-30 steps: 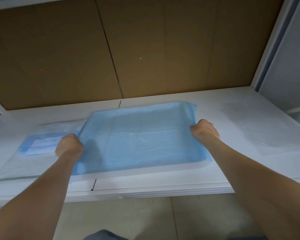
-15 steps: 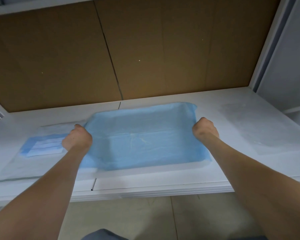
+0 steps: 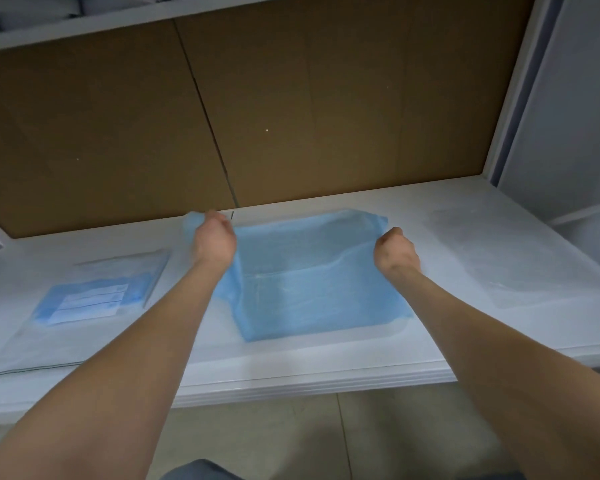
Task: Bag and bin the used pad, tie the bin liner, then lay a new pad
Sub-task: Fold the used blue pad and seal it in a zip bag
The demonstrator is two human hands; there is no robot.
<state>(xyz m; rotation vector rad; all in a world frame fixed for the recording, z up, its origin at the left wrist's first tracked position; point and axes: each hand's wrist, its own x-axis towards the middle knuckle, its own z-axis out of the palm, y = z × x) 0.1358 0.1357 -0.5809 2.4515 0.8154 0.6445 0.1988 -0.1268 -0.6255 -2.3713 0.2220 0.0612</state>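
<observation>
The white table is the largest thing here, a wide flat surface under a brown back panel, with a white upright closing it on the right. It gives the room that a pad needs to lie open, and I judge this is why the work is done in its middle.

On that middle lies the blue pad. Its near part rests flat on the table, while its far part is lifted and drawn toward the back panel, so the sheet makes a soft fold. It seems the pad is being folded or spread; from this view I cannot tell which, nor whether it is the used one or the new one.

The left hand has a closed grip on the far left corner of the pad, raised above the table. The right hand is a closed fist at the far right edge, and it appears to pinch the sheet there. Holding two corners keeps the thin sheet tight and even.

To the left, well apart from the pad, a flat clear packet with blue content and a white label lies on the table. To the right lies a thin clear plastic sheet, near the pad but not touching it. Neither blocks the hands. No bin or liner is in view.
</observation>
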